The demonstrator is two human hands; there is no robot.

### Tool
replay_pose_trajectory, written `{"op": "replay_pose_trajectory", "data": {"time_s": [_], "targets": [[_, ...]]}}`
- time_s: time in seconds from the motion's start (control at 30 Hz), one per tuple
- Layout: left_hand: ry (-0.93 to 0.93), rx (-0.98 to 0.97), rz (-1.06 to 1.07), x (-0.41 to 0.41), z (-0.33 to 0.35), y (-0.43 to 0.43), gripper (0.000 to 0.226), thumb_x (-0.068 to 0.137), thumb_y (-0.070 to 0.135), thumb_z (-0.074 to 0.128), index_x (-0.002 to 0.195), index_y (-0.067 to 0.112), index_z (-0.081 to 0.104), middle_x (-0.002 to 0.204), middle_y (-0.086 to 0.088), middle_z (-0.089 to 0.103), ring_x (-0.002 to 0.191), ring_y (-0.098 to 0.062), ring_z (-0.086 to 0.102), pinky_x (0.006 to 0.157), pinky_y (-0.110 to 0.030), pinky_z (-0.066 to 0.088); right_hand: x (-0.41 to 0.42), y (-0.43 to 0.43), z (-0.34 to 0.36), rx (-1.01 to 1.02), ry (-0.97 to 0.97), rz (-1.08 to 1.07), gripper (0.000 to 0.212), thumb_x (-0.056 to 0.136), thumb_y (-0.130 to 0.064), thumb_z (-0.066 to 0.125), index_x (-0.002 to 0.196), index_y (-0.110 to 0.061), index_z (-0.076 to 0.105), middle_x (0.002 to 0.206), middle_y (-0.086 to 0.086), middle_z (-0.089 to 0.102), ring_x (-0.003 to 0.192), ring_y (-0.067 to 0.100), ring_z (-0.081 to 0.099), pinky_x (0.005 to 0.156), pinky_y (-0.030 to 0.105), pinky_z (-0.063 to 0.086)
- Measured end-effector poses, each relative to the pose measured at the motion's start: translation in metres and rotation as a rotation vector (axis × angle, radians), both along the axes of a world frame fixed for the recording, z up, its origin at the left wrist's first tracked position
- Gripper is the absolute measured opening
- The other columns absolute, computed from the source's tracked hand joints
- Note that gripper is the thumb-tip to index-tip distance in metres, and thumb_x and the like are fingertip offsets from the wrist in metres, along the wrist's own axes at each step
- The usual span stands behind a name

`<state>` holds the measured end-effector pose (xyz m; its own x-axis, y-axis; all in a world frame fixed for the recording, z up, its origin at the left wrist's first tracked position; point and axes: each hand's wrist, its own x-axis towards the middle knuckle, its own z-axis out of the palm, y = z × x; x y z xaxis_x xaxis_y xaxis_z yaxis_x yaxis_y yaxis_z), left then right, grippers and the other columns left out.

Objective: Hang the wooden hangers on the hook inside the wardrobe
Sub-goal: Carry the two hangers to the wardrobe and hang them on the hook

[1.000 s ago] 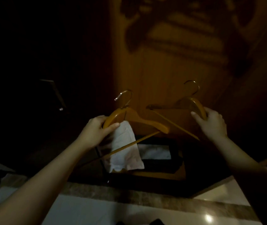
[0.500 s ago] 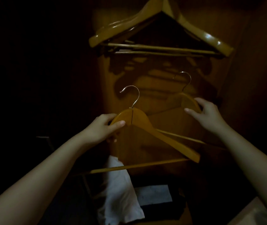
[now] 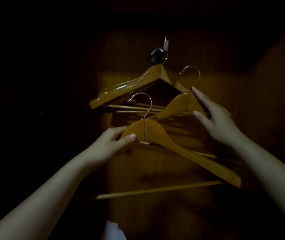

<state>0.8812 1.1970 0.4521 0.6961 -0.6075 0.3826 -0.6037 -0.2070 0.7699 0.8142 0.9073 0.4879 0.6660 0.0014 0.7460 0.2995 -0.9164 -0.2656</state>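
Gloom fills the wardrobe [image 3: 224, 70]: the left hand [image 3: 110, 146] clamps thumb and fingers on the near hanger [image 3: 172, 144] beside its neck; the right hand [image 3: 219, 122], fingers spread, pinches the far hanger [image 3: 178, 106] at its neck, just beside the hung hangers [image 3: 129, 87] on the hook [image 3: 162, 49].

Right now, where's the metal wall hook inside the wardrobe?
Head view, upper centre: the metal wall hook is on the wardrobe's back panel, above the wooden hangers hanging from it, up-left of the right hand.
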Motion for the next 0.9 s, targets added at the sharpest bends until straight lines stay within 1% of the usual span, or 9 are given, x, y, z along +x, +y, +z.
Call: {"op": "replay_pose_trajectory", "data": {"time_s": [0.07, 0.13, 0.2, 0.27, 0.33, 0.4, 0.67, 0.77, 0.9], "targets": [[0.016, -0.025, 0.012, 0.002, 0.015, -0.004, 0.034, 0.087, 0.043, 0.052, 0.099, 0.013, 0.063, 0.092, -0.012, 0.067, 0.079, -0.024, 0.069, 0.071, -0.041, 0.057, 0.013, -0.002, 0.019, 0.032, -0.03, 0.002, 0.063, 0.094, -0.024, 0.049, 0.142, -0.044, 0.013, 0.147, 0.0, 0.038, 0.132, 0.026, 0.039, 0.109, 0.052, 0.032], [0.012, -0.038, 0.047, 0.004, 0.029, -0.008, 0.027, 0.086, 0.039, 0.052, 0.096, 0.016, 0.063, 0.087, -0.01, 0.067, 0.074, -0.021, 0.069, 0.063, -0.033, 0.058, 0.028, -0.003, 0.038, 0.077, -0.049, -0.001, 0.062, 0.094, -0.022, 0.05, 0.144, -0.039, 0.02, 0.143, 0.006, 0.041, 0.128, 0.026, 0.042, 0.108, 0.053, 0.032], [-0.02, -0.046, 0.097, 0.007, 0.042, -0.01, 0.02, 0.089, 0.032, 0.05, 0.094, 0.017, 0.063, 0.085, -0.006, 0.067, 0.07, -0.017, 0.068, 0.058, -0.024, 0.053, 0.043, -0.005, 0.055, 0.115, -0.044, -0.003, 0.061, 0.093, -0.021, 0.052, 0.144, -0.037, 0.024, 0.14, 0.007, 0.042, 0.127, 0.026, 0.042, 0.108, 0.052, 0.032], [-0.067, -0.045, 0.144, 0.01, 0.055, -0.011, 0.02, 0.092, 0.028, 0.048, 0.095, 0.015, 0.063, 0.079, -0.002, 0.069, 0.067, -0.014, 0.067, 0.054, -0.02, 0.05, 0.057, -0.006, 0.071, 0.126, -0.024, -0.005, 0.061, 0.092, -0.021, 0.052, 0.144, -0.036, 0.025, 0.139, 0.01, 0.042, 0.127, 0.027, 0.041, 0.108, 0.051, 0.033], [-0.087, -0.062, 0.146, 0.009, 0.065, -0.012, 0.018, 0.093, 0.022, 0.047, 0.089, 0.015, 0.062, 0.071, 0.001, 0.067, 0.06, -0.008, 0.067, 0.048, -0.014, 0.047, 0.069, -0.004, 0.085, 0.136, 0.008, 0.0, 0.06, 0.092, -0.02, 0.052, 0.144, -0.036, 0.026, 0.137, 0.012, 0.04, 0.126, 0.029, 0.04, 0.106, 0.046, 0.034], [-0.087, -0.081, 0.138, 0.01, 0.071, -0.013, 0.019, 0.094, 0.018, 0.045, 0.083, 0.014, 0.06, 0.072, -0.001, 0.065, 0.056, -0.007, 0.067, 0.045, -0.011, 0.045, 0.083, -0.002, 0.097, 0.151, 0.03, 0.019, 0.059, 0.092, -0.019, 0.053, 0.144, -0.034, 0.028, 0.137, 0.013, 0.04, 0.128, 0.031, 0.038, 0.105, 0.043, 0.034], [-0.106, -0.099, 0.201, 0.015, 0.077, -0.014, 0.019, 0.094, 0.02, 0.045, 0.084, 0.014, 0.06, 0.082, -0.01, 0.064, 0.06, -0.008, 0.067, 0.046, -0.011, 0.046, 0.129, -0.003, 0.109, 0.179, 0.094, 0.088, 0.061, 0.089, -0.015, 0.057, 0.143, -0.03, 0.033, 0.148, 0.009, 0.038, 0.137, 0.031, 0.032, 0.11, 0.043, 0.029], [-0.113, -0.087, 0.231, 0.018, 0.075, -0.011, 0.019, 0.093, 0.025, 0.047, 0.085, 0.015, 0.061, 0.083, -0.016, 0.066, 0.061, -0.014, 0.068, 0.047, -0.013, 0.047, 0.134, -0.002, 0.107, 0.197, 0.129, 0.14, 0.061, 0.089, -0.018, 0.056, 0.143, -0.031, 0.03, 0.15, 0.008, 0.035, 0.139, 0.03, 0.028, 0.111, 0.045, 0.026], [-0.1, -0.073, 0.242, 0.022, 0.071, -0.006, 0.021, 0.09, 0.031, 0.048, 0.086, 0.016, 0.063, 0.081, -0.014, 0.067, 0.063, -0.018, 0.069, 0.049, -0.015, 0.048, 0.135, 0.002, 0.102, 0.156, 0.165, 0.157, 0.061, 0.093, -0.019, 0.052, 0.146, -0.028, 0.024, 0.146, 0.014, 0.033, 0.137, 0.031, 0.029, 0.105, 0.037, 0.029]]}}
